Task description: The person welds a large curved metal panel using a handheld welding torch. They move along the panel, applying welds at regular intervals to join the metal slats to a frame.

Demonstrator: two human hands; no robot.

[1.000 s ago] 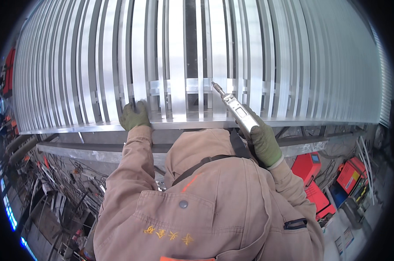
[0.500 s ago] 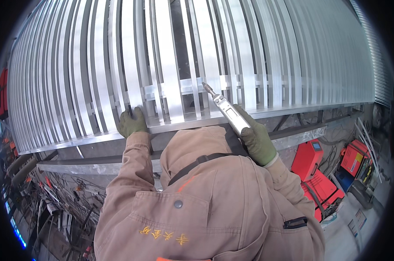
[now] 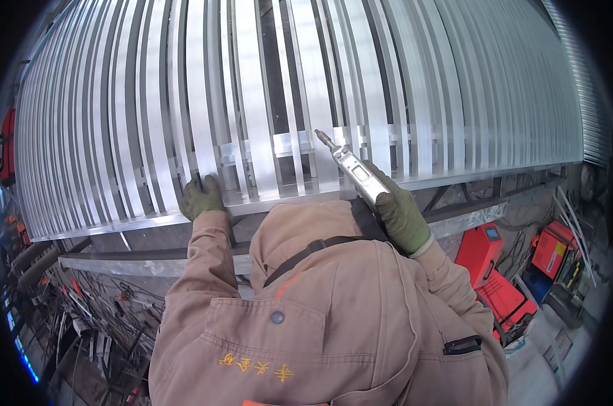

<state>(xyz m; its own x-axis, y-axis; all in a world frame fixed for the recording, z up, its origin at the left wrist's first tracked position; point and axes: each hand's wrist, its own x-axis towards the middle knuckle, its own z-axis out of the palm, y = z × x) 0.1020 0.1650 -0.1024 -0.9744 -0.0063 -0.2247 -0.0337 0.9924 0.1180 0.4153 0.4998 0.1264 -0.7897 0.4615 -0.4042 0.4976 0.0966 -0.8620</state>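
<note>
My left hand (image 3: pixel 203 197), in a green work glove, is at the near edge of a large panel of bright metal slats. Its fingers are bent around the lower end of one metal slat (image 3: pixel 202 145). A silver welding gun (image 3: pixel 356 170) with a narrow nozzle is gripped by my right hand (image 3: pixel 402 218), also gloved in green. The nozzle points up and left, its tip appearing over the slats right of the middle. Whether that tip touches metal I cannot tell. A flat crosspiece (image 3: pixel 289 143) shows through the gaps between the slats.
Below the panel's near edge runs a dark support beam (image 3: pixel 130 260). Red machines (image 3: pixel 479 254) stand at the lower right, with cables around them. Tangled metal scraps and rods (image 3: pixel 106 328) lie at the lower left. More ribbed metal (image 3: pixel 586 88) is at the far right.
The middle slats appear slightly farther left in the view. My left hand is a little lower and its fingers look closer together. The welding gun has barely moved.
</note>
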